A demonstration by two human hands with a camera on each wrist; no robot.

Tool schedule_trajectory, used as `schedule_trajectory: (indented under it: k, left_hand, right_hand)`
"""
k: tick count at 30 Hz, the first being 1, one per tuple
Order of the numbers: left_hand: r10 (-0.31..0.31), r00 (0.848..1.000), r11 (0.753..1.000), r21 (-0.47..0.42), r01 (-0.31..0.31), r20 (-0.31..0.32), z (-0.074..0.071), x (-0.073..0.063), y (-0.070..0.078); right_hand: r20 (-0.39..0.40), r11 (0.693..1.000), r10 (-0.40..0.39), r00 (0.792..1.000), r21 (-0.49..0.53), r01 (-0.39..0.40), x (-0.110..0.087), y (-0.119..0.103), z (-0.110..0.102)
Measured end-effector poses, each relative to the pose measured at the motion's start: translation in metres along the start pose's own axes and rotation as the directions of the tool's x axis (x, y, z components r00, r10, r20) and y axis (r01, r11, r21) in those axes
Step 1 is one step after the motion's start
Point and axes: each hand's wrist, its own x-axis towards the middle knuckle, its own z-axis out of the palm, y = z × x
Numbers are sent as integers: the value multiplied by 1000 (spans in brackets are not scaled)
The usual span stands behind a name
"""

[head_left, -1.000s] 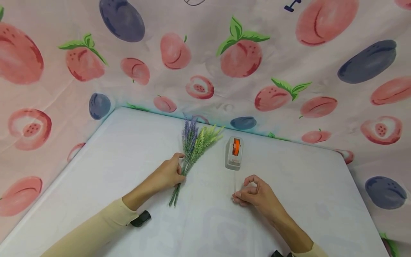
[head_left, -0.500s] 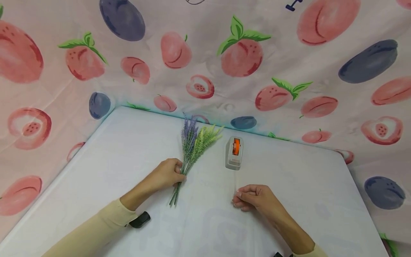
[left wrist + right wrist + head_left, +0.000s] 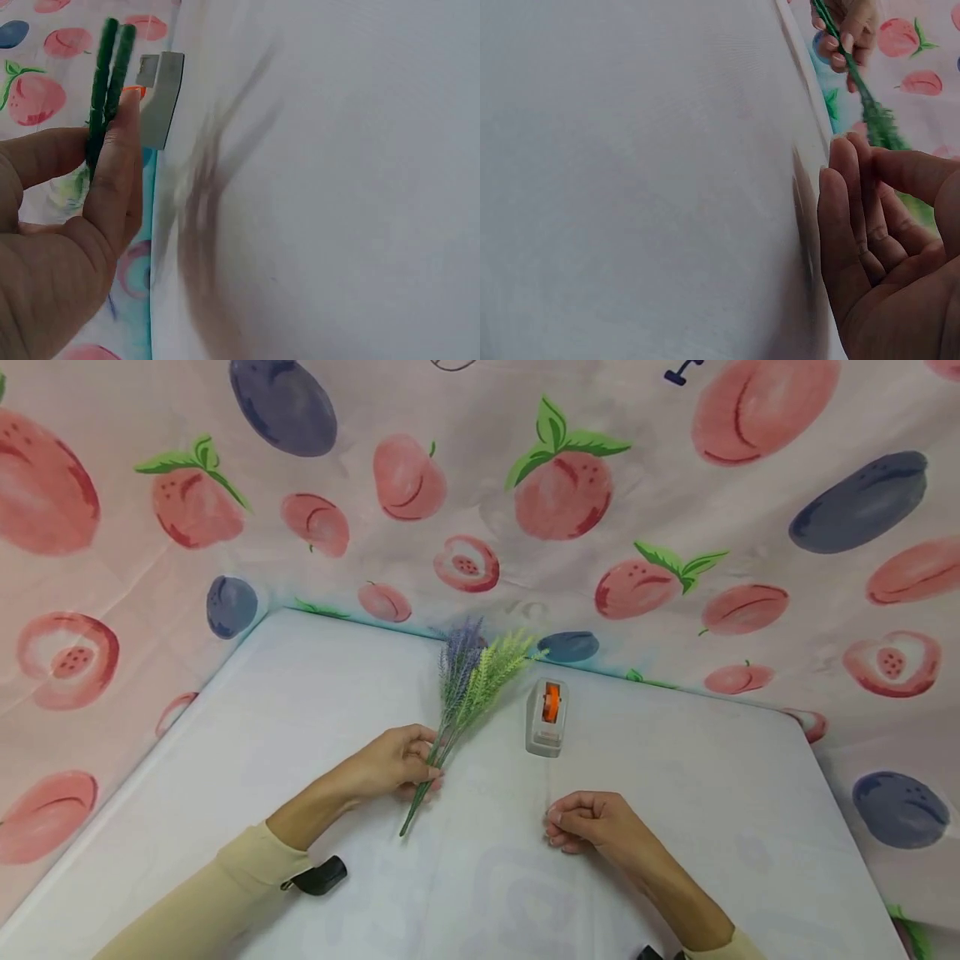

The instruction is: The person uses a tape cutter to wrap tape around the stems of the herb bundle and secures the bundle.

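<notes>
1. I see the left hand (image 3: 393, 764) pinching the flowers (image 3: 472, 689), blossoms toward the worktop's (image 3: 712, 793) back edge.
2. The right hand's (image 3: 592, 822) fingertips meet, pinching faint tape (image 3: 548, 783) from the dispenser (image 3: 545, 737).

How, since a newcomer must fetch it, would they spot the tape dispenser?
On the white table, look toward the back edge, right of the flowers. The tape dispenser is grey with orange inside; the flowers are purple and yellow-green.

Purple and yellow-green flowers (image 3: 491, 677), green stems (image 3: 101, 75); grey dispenser (image 3: 545, 740), orange reel (image 3: 552, 702); peach-printed backdrop (image 3: 480, 460)
</notes>
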Motion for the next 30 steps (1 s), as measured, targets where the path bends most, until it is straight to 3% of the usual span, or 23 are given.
schedule_trajectory:
  k: [10, 16, 20, 26, 30]
  left_hand:
    - [162, 984, 986, -51, -158, 79, 14, 24, 20]
    - [221, 966, 975, -6, -223, 133, 29, 39, 24]
    - [247, 960, 965, 55, -256, 134, 37, 49, 26]
    - [241, 961, 964, 76, -253, 138, 47, 64, 26]
    - [245, 950, 958, 103, -268, 193, 50, 74, 23]
  right_hand:
    - [13, 1000, -11, 1000, -14, 11, 3, -1, 1]
    - [25, 1000, -4, 1000, 9, 3, 4, -2, 1]
    - [39, 1000, -7, 999, 25, 6, 3, -2, 0]
    - [45, 1000, -7, 999, 29, 6, 3, -2, 0]
    - [41, 1000, 0, 999, 30, -1, 2, -1, 0]
